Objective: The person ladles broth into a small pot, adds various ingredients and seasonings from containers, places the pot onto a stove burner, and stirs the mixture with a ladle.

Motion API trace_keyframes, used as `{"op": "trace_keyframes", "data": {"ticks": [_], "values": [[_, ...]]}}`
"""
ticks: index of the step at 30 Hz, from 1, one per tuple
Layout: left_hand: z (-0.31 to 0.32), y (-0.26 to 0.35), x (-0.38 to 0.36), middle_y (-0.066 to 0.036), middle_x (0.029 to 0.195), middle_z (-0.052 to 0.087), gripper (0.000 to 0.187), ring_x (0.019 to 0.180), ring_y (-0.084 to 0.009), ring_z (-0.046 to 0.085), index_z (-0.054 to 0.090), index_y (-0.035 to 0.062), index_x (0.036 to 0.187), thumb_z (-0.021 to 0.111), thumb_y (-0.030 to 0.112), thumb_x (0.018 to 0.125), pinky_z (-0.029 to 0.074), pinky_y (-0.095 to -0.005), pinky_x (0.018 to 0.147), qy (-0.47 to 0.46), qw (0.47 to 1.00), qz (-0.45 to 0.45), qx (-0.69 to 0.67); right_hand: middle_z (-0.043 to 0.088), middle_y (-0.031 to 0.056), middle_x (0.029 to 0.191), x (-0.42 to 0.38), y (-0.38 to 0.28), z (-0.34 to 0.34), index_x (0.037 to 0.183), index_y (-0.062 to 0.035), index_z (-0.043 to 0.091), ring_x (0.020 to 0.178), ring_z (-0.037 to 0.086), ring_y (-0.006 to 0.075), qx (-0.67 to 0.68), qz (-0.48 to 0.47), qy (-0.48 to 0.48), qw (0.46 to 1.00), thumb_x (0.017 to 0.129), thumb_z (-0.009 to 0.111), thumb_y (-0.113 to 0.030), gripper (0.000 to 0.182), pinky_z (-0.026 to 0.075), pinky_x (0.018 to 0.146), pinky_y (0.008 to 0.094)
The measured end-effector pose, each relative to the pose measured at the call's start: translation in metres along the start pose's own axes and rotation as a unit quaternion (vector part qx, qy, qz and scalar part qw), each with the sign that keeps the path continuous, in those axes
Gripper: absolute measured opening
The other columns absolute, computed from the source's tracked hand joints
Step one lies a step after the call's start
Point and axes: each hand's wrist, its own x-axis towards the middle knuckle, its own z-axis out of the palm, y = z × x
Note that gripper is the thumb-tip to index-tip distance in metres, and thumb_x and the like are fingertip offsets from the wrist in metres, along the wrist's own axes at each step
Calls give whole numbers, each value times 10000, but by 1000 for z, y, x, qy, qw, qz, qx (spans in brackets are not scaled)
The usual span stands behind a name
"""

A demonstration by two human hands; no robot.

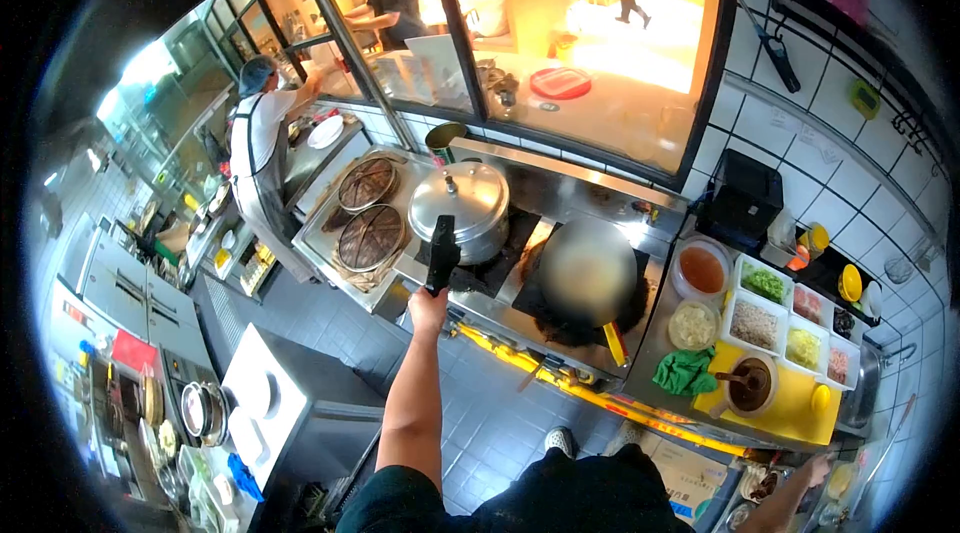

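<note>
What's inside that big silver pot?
Nobody can see inside the silver pot: its lid hides whatever might be there. A knob shows on top, and the left hand grips a black handle in front.

Pressure cooker (472,210) blocks way ahead of left grip (428,311); gap toward pan (583,273) narrow.
</note>
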Motion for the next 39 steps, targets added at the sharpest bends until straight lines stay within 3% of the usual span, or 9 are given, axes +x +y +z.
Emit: {"op": "trace_keyframes", "data": {"ticks": [3,6,9,13,18,24,27,30,39], "values": [[-4,3,-4,-283,879,693,462,875,-445,680,667,-55,952,807,341,760,532,-488,779,-3,999,12,-31,693,179,1061,3,-47,-24,1267,-152,635,986,663,362,-19,-52,-2,998,991,468,-507,480,545,832,474],[9,-18,-15,-372,1383,451,1019,1308,-491,444,290,-118,1459,802,461,795,380,-486,1097,100,993,60,5,706,141,980,25,-72,-25,1152,-151,701,843,688,291,-132,-303,204,922,952,561,-457,391,553,712,421],[-23,45,-84,-369,1411,398,793,1321,-496,398,274,-128,1460,702,254,914,332,-500,1131,197,974,108,15,709,125,1079,38,-120,-24,1051,-127,724,947,691,278,-121,-286,344,886,906,662,-419,332,546,830,400],[1,127,-208,-294,1464,394,657,1376,-454,362,365,-50,1459,652,53,877,300,-483,1166,71,956,280,-52,587,275,1295,-20,-212,-131,1030,15,719,1166,574,418,328,-348,150,865,987,588,-265,313,453,1005,480],[58,200,-272,-265,1462,417,709,1376,-407,399,386,45,1488,604,14,814,359,-508,1127,-127,858,459,191,480,271,1422,-80,-290,-197,1075,31,693,1295,466,416,423,-440,137,781,1001,573,-255,318,391,1065,478],[121,219,-239,-264,1487,406,569,1334,-377,452,395,40,1477,482,93,917,399,-434,1101,-354,781,393,331,393,199,1527,-133,-354,-198,1140,-3,661,1407,364,390,497,-560,39,662,994,586,-207,262,345,1115,493],[130,199,-232,-159,1527,421,590,1418,-299,370,401,-29,1462,491,176,916,258,-351,1207,-327,754,462,332,378,198,1543,-165,-371,-203,1142,9,643,1431,334,403,503,-608,13,614,986,590,-158,235,360,1111,496],[84,239,-252,-162,1190,579,455,1085,-280,584,526,-9,1290,566,106,852,568,-373,836,-288,797,457,270,395,206,1528,-193,-381,-202,1173,14,619,1410,370,396,520,-626,-26,581,997,577,-149,244,336,1120,513],[93,235,-254,-171,996,575,307,828,-307,648,574,14,1075,613,120,789,562,-399,744,-199,832,498,141,654,221,1219,-358,-385,-252,1370,-30,529,1108,653,354,507,-658,-350,433,951,644,-195,465,528,936,428]]}}
